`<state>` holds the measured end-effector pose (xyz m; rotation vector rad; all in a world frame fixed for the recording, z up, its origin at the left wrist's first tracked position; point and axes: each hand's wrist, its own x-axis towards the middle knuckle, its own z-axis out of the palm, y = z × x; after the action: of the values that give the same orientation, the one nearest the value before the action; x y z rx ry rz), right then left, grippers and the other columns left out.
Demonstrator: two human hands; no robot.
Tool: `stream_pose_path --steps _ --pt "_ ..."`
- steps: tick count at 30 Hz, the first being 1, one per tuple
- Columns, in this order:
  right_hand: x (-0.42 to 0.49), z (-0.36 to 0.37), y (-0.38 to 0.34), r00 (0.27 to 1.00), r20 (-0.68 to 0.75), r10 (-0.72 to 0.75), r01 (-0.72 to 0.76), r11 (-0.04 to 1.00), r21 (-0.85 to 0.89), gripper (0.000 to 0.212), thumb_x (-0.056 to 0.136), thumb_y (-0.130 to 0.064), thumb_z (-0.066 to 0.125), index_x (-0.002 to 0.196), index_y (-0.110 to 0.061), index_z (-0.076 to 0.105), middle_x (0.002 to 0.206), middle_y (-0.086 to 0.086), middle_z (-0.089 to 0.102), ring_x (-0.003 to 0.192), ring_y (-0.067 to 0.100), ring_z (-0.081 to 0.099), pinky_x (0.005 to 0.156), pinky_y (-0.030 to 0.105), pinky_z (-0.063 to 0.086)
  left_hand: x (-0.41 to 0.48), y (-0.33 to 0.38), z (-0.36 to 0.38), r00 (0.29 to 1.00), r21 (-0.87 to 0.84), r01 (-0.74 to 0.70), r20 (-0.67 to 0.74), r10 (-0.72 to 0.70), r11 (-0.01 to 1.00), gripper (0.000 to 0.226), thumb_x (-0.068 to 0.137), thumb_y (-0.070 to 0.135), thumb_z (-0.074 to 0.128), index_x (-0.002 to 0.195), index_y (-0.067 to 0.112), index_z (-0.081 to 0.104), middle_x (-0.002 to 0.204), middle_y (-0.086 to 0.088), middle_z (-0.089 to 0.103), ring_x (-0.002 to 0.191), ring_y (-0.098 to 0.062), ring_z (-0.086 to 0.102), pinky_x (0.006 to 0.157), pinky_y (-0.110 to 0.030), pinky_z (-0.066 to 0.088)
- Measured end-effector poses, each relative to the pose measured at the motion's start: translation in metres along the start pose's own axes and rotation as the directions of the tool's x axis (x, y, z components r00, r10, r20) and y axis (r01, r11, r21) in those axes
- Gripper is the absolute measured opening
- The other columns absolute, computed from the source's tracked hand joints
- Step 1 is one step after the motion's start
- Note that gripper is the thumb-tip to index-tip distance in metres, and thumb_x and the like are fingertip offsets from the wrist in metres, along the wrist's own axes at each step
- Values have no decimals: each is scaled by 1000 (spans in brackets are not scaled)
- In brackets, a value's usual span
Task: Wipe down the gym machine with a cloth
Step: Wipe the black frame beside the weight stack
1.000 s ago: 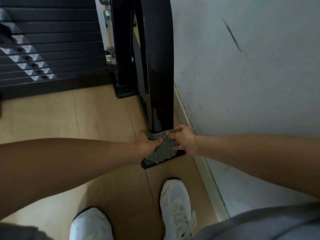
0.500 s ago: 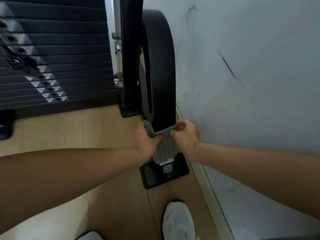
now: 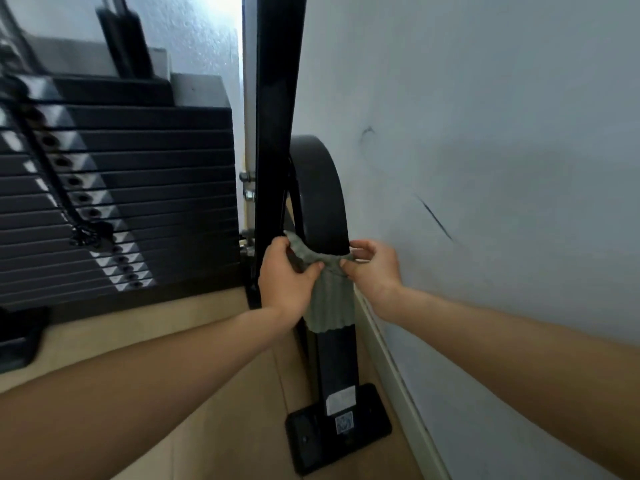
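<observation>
Wiping curved post [image 3: 323, 188]
Left hand [image 3: 285, 275] and right hand [image 3: 374, 268] each pinch cloth [image 3: 329, 303] drawn across it; its upper part, weight stack [image 3: 138, 188] likely unwiped.

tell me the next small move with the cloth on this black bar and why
Probably slide the cloth up the black bar toward its curved top. The left hand and right hand each pinch the cloth's upper edge, stretched across the bar's front, with the rest hanging down against it. The bar above the hands is uncovered.
</observation>
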<state>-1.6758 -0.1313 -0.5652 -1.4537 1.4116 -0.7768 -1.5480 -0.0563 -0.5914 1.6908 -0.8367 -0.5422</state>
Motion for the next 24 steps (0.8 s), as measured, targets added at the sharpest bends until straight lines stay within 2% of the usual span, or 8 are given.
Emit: stream_pose_path --steps 7,10,13,15,18,20,22,24 --pt "23 2 -44 986 -69 -155 155 988 -7 35 84 -5 79 115 -11 66 92 -4 65 87 14 66 86 30 57 33 26 -7 995 -30 -83 -48 82 996 29 81 26 82 97 27 57 96 4 65 89 -16 65 80 -46 58" --pt "31 1 -66 968 -107 -226 225 974 -24 26 82 -6 81 105 -9 70 85 -2 68 78 14 67 79 28 59 45 37 -15 992 -49 -124 -26 123 991 16 84 23 80 90 23 65 90 3 68 85 -17 67 78 -47 59" --pt "37 -1 -90 941 -114 -319 317 948 -34 14 80 -7 82 90 -12 73 78 3 71 73 16 69 72 32 61 55 54 -26 992 -159 -122 13 126 980 10 85 16 79 85 17 69 82 -2 71 80 -24 71 74 -50 61" --pt "35 -4 -107 939 -12 -345 345 938 36 11 82 -5 81 89 -11 73 81 10 72 72 17 69 65 30 61 58 66 -36 991 -255 -108 45 123 961 7 88 13 77 86 12 70 83 -7 73 84 -30 73 74 -49 63" --pt "23 -8 -129 910 232 -344 306 934 184 11 86 -1 76 96 -3 71 84 12 71 72 16 68 63 27 61 59 85 -53 988 -362 -26 133 79 932 5 95 10 68 97 10 73 94 -10 75 92 -27 74 76 -35 63" --pt "15 -7 -138 877 339 -340 282 937 208 13 88 0 73 101 0 70 84 11 72 73 17 68 69 30 62 58 95 -65 972 -433 72 232 34 898 13 99 14 63 105 10 74 100 -8 75 95 -21 73 79 -30 62" --pt "9 -4 -143 847 420 -326 255 942 217 16 90 0 70 106 0 68 88 11 74 79 18 71 76 33 63 59 101 -77 939 -467 166 343 5 869 16 99 20 63 108 14 75 104 -7 76 98 -18 73 85 -32 61" --pt "6 -1 -148 808 509 -297 208 952 226 20 93 -1 66 113 -2 68 96 11 75 89 21 72 84 37 62 62 99 -87 923 -434 158 384 23 887 17 97 18 66 112 15 74 109 -7 76 102 -17 73 87 -32 60"
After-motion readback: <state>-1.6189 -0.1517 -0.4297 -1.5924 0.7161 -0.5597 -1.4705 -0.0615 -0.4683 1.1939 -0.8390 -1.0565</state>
